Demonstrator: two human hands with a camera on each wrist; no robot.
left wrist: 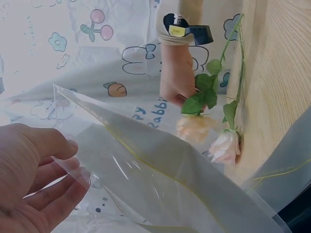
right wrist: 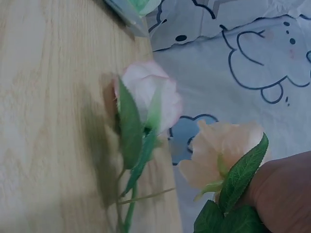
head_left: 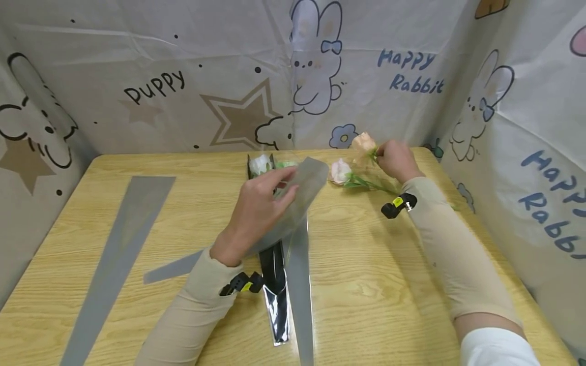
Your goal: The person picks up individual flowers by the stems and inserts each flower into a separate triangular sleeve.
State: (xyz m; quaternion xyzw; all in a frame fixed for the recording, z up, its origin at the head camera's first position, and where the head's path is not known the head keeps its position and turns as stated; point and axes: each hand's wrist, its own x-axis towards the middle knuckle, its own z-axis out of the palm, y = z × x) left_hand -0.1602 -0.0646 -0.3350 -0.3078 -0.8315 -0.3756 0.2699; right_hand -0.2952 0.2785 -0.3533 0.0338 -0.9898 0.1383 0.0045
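My left hand (head_left: 261, 206) pinches the open end of a grey flower sleeve (head_left: 311, 180) with a clear front, lifted off the table. In the left wrist view the clear film (left wrist: 73, 114) passes between thumb and fingers. At the back right, my right hand (head_left: 397, 158) grips a peach artificial rose (head_left: 363, 142) by its stem, just below the bloom. Green leaves (right wrist: 243, 179) surround the grip, and the fingertips are mostly hidden. A pale pink rose (head_left: 340, 172) lies on the table beside it.
Beneath the left hand lie a black sleeve (head_left: 273, 269) with a white rose (head_left: 260, 163) and another grey sleeve (head_left: 299, 284). A further grey sleeve (head_left: 121, 244) lies flat at left on the wooden table (head_left: 366, 305). Printed cloth (head_left: 220, 61) walls the back and sides.
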